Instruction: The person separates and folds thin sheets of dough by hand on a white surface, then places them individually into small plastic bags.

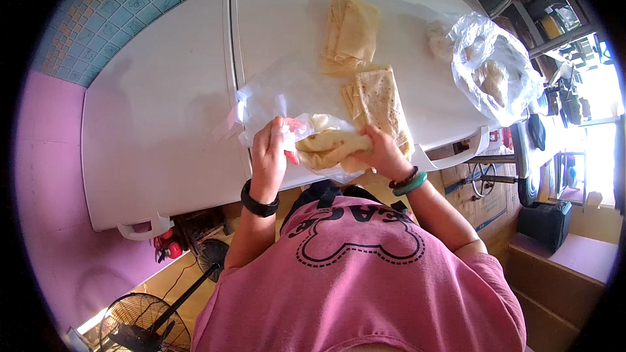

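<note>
My left hand (pixel 269 146) grips the mouth of a clear plastic bag (pixel 305 124) near the white table's front edge. Folded flatbread (pixel 327 146) lies bunched partly within the bag. At its right end, my right hand (pixel 386 154) has its fingers closed on this flatbread. Just behind my right hand, a folded stack of browned flatbread (pixel 381 98) rests on the tabletop. Farther back lies a second stack of thin, paler flatbread (pixel 351 29). Clear film, apparently part of the bag, spreads over the surface left of the stacks.
The white tabletop (pixel 161 107) has a seam running front to back. At its right end sits another clear plastic bag (pixel 503 68) with pale lumps inside. White handles (pixel 459 151) jut from the front edge. A standing fan (pixel 146 327) is at lower left, by a pink wall (pixel 54 171).
</note>
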A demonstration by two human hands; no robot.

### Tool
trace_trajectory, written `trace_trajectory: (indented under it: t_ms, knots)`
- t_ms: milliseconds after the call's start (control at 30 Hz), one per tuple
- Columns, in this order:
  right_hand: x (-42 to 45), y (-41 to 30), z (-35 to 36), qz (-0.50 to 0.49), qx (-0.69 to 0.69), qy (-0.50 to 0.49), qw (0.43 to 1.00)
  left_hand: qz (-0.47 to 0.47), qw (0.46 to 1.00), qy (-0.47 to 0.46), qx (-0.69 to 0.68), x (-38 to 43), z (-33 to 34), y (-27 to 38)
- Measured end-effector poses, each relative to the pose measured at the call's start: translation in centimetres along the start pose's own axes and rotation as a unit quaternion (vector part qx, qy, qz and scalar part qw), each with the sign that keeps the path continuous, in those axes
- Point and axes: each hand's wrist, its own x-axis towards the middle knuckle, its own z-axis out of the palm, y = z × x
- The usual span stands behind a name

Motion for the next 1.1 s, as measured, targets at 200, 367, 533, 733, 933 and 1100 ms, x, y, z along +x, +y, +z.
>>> trace_trajectory:
  t_ms: [200,367,533,733,933,1100]
  knots:
    - [0.5,-2.1,-4.1,0.247,0.394,-0.059,0.883,-0.036,0.999,0.008,-0.037,-0.1,-1.4,0.8]
    - [0.5,-1.5,-5.4,0.213,0.320,-0.056,0.922,-0.062,0.996,0.002,-0.059,-0.7,-2.2,0.8]
    - [0.8,1.2,-3.8,0.302,0.087,-0.144,0.938,-0.094,0.994,-0.045,-0.040,-1.2,-1.5,1.2]
    - [0.1,0.8,-4.0,0.353,0.425,-0.044,0.832,-0.101,0.985,-0.137,0.042,-1.6,-2.0,1.6]
    - [1.7,-5.6,-9.8,0.143,-0.031,-0.066,0.987,-0.039,0.996,-0.025,-0.071,-2.0,-2.9,2.4]
    - [1.5,-7.3,-12.2,-0.025,-0.129,-0.055,0.990,0.017,0.992,-0.059,-0.106,-1.8,-3.1,2.6]
